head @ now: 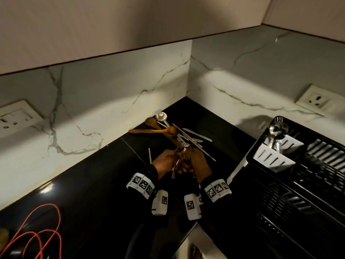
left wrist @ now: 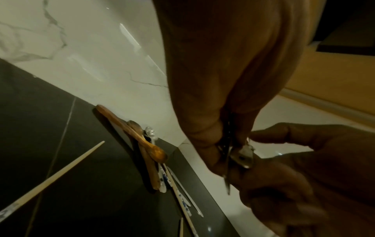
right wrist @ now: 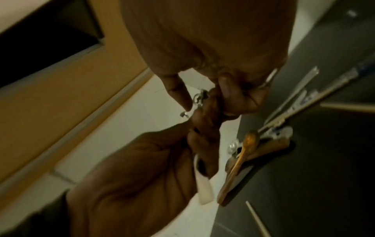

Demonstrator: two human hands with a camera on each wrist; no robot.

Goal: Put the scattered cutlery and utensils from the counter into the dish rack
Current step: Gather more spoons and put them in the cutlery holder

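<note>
Both hands meet above the black counter (head: pixel 93 184) and hold one small bundle of metal cutlery (head: pixel 179 157) between them. My left hand (head: pixel 170 161) grips it from the left, my right hand (head: pixel 190 162) from the right. In the left wrist view the left fingers (left wrist: pixel 205 144) curl round the metal pieces (left wrist: pixel 242 158). In the right wrist view the right fingers (right wrist: pixel 233 96) pinch the top of the bundle (right wrist: pixel 199 98). Behind the hands lie two wooden spoons (head: pixel 155 130), a metal spoon (head: pixel 161 116), chopsticks (head: pixel 192 141) and flat metal pieces. The black dish rack (head: pixel 302 184) stands on the right.
A white slotted cutlery holder (head: pixel 274 156) in the rack's near corner has metal spoons in it. A single chopstick (head: pixel 149 156) lies left of the hands. Marble walls close the corner behind the pile. A red cable (head: pixel 37 234) lies at the lower left.
</note>
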